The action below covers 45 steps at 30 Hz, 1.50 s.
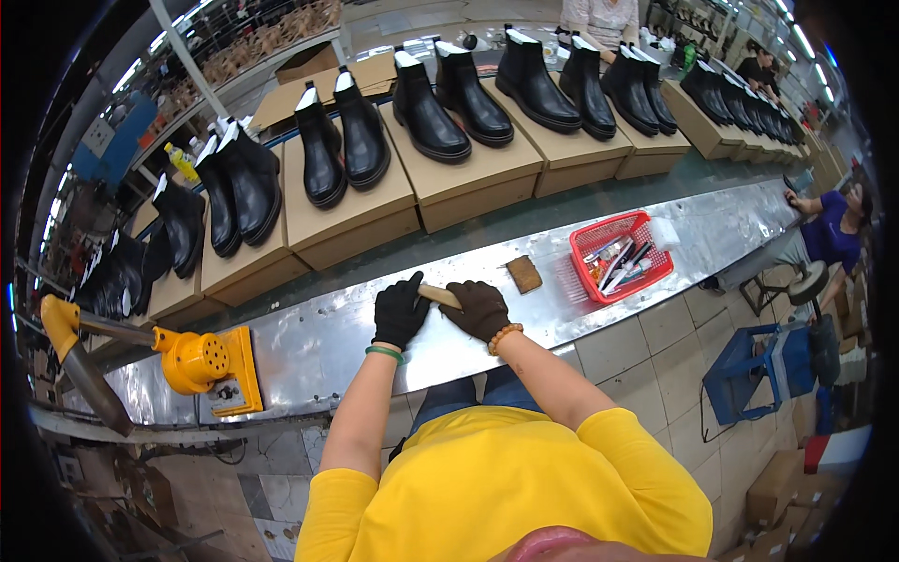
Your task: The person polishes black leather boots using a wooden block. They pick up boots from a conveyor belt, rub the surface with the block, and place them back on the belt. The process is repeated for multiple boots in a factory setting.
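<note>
My left hand (401, 313), in a black glove with a green bangle at the wrist, rests over the metal bench (356, 302). My right hand (479, 310), in a dark brown glove with a beaded bracelet, is just to the right of it. Between them lies a pale tan bar (440, 296). The fingers of my right hand close round one end, and my left thumb and fingers pinch the other. What exactly the bar is, I cannot make out. A brown rough block (524, 274) sits on the bench beyond my right hand.
A red basket (582, 280) of pens and small tools stands to the right. Black ankle boots (433, 110) stand on cardboard boxes (478, 187) along the far side. At the left is a yellow machine (198, 361). A person in purple (832, 228) is at the bench's right end.
</note>
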Each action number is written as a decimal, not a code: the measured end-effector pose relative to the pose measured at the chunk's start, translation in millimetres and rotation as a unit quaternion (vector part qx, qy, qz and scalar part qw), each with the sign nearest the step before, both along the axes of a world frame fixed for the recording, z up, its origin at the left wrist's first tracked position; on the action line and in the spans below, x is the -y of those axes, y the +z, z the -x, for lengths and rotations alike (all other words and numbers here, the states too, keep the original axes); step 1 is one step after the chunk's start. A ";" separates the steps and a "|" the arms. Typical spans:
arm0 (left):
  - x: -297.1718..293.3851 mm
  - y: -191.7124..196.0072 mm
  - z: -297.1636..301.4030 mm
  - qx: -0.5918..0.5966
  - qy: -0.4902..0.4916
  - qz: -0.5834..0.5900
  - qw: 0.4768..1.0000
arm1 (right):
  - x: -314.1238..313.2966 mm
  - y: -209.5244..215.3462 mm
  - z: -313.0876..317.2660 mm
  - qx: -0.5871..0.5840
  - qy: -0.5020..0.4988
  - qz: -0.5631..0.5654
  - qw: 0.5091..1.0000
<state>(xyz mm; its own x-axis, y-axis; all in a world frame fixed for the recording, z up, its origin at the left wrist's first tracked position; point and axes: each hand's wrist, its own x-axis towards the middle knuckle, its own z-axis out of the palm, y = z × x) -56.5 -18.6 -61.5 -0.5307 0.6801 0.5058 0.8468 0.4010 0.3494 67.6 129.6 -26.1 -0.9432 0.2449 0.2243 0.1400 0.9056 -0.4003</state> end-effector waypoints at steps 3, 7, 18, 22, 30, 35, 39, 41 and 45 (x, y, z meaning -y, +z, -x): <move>0.5 -3.8 -2.0 0.012 -0.011 0.025 1.000 | 1.3 -5.7 0.4 -0.014 -0.016 -0.020 1.000; -0.7 6.6 -7.2 0.010 -0.035 0.037 0.999 | 1.8 -6.1 -1.7 -0.043 -0.018 -0.051 0.998; -6.6 6.3 -7.0 0.131 -0.011 -0.063 0.989 | -4.0 -20.3 -3.5 -0.105 0.018 -0.058 0.993; -3.1 3.0 -4.5 0.162 0.015 -0.078 0.984 | -3.8 -18.8 1.1 -0.117 -0.024 -0.036 0.992; 1.8 -11.9 -12.3 0.060 0.035 -0.056 0.996 | -8.5 -28.4 9.2 -0.083 -0.032 -0.053 0.995; 0.1 -16.1 -17.3 0.069 0.028 -0.051 0.996 | -13.5 -29.6 2.4 -0.154 -0.004 -0.084 0.984; 1.6 -10.1 -17.7 0.087 0.063 -0.013 0.994 | -12.1 -31.7 2.8 -0.136 -0.015 -0.058 0.989; 1.5 -9.5 -18.5 0.086 0.071 -0.024 0.994 | -13.1 -32.3 3.2 -0.128 -0.018 -0.052 0.990; -1.1 -14.8 -15.0 0.098 0.077 -0.028 0.992 | -7.8 -19.6 2.9 -0.097 -0.017 -0.049 0.994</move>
<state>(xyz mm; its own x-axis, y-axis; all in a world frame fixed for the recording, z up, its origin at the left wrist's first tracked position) -41.6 -17.5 -76.4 -0.7181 0.5564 0.4181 0.6907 0.4957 0.5265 64.8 137.4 -45.7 -0.8716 0.2436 0.4255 0.0991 0.9375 -0.3337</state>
